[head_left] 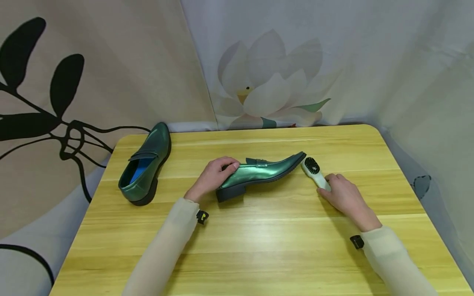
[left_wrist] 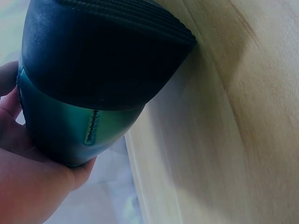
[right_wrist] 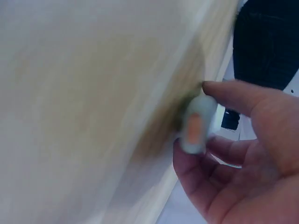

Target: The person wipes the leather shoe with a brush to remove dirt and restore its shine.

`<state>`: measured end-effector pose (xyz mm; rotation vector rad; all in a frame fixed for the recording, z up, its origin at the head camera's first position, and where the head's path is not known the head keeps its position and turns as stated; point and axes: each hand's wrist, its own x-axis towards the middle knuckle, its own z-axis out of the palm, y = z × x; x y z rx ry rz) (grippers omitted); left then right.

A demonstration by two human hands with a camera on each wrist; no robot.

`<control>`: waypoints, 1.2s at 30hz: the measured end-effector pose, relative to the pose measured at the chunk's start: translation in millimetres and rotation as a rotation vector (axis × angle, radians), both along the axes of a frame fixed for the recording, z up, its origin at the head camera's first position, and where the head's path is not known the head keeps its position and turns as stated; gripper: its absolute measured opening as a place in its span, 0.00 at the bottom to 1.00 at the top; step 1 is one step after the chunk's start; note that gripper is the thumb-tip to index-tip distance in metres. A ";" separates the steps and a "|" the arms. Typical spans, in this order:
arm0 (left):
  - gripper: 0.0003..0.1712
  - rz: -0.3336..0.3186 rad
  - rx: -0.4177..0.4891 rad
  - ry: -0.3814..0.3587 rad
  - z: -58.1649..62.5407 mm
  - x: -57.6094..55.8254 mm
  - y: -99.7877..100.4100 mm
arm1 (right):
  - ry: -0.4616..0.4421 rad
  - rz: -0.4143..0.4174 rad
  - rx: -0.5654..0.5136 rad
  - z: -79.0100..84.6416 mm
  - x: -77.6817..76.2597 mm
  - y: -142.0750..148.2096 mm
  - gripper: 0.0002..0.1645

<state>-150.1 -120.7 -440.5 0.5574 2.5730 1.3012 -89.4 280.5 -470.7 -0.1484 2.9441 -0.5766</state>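
A: What are the two hands doing?

B: The left hand (head_left: 212, 176) grips a green shoe (head_left: 259, 172) by its heel end, thumb near the collar. The right hand (head_left: 344, 197) pinches the handle of a brush (head_left: 315, 173) between thumb and fingers.

A: Where is that shoe?

B: Over the middle of the counter (head_left: 266, 246), its toe pointing right, just beside the brush head. Whether toe and brush touch, I can't tell; nor can I tell if the heel rests on the wood.

A: What could go wrong?

B: The shoe is held only at the back, so I'd guess a push on the toe could twist it round or tip it out of the grip. The brush is gripped near the handle's end, so a firm press could make it swivel. And its dark bristles face up in the head view, so the hard rim could knock the shiny leather if the angle is careless.

A: And the count?

B: Two shoes: the one in hand and its match, the other shoe (head_left: 151, 153), upright at the counter's left edge with a blue insole. One brush, one counter, two hands, and two small black devices (head_left: 201, 216), one at each sleeve cuff.
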 end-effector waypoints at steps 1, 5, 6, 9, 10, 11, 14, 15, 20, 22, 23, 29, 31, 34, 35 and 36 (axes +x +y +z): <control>0.19 0.002 0.001 0.000 0.2 0.1 0.1 | -0.010 -0.006 -0.010 0.1 -0.6 0.6 0.29; 0.19 0.008 0.008 0.001 0.2 -0.1 0.8 | -0.059 -0.045 -0.074 1.6 2.3 4.8 0.26; 0.19 0.008 0.010 0.003 0.0 -0.1 0.7 | -0.072 -0.055 -0.092 2.1 4.1 5.9 0.26; 0.19 0.010 0.013 0.014 -1.7 -0.3 -0.1 | -0.097 -0.070 -0.142 4.1 11.0 10.8 0.26; 0.19 0.011 0.012 0.017 -2.0 -0.1 -0.5 | -0.102 -0.079 -0.159 4.9 13.2 12.1 0.26; 0.19 0.012 0.012 0.020 -2.1 0.1 -0.7 | -0.102 -0.090 -0.180 5.8 15.2 13.5 0.26; 0.19 0.015 0.011 0.028 -2.6 1.0 -1.4 | -0.054 -0.121 -0.224 8.6 20.7 16.0 0.26; 0.19 0.016 0.014 0.029 -2.1 1.6 -1.5 | -0.028 -0.132 -0.239 9.6 22.2 15.6 0.26; 0.18 0.021 0.021 0.048 -2.4 4.2 -1.5 | 0.130 -0.147 -0.301 14.3 27.3 6.4 0.29; 0.17 0.020 0.022 0.054 -3.1 5.1 -1.4 | 0.176 -0.136 -0.319 17.0 28.8 -0.6 0.30; 0.17 0.017 0.023 0.057 -3.3 5.5 -1.1 | 0.190 -0.129 -0.325 18.5 29.7 -4.5 0.31; 0.17 0.009 0.031 0.055 -2.4 7.5 2.0 | 0.187 -0.071 -0.375 22.5 34.2 -28.2 0.35; 0.16 0.010 0.042 0.047 -1.8 7.9 3.5 | 0.203 -0.042 -0.389 21.0 34.9 -35.7 0.33; 0.15 0.012 0.073 0.035 -1.1 8.4 6.5 | 0.257 0.007 -0.379 19.7 35.8 -46.4 0.29; 0.15 0.013 0.089 0.029 -0.9 8.6 7.7 | 0.276 0.023 -0.374 19.8 36.1 -49.6 0.28; 0.14 0.013 0.103 0.026 -0.9 8.8 9.0 | 0.295 0.037 -0.362 19.7 36.3 -52.4 0.27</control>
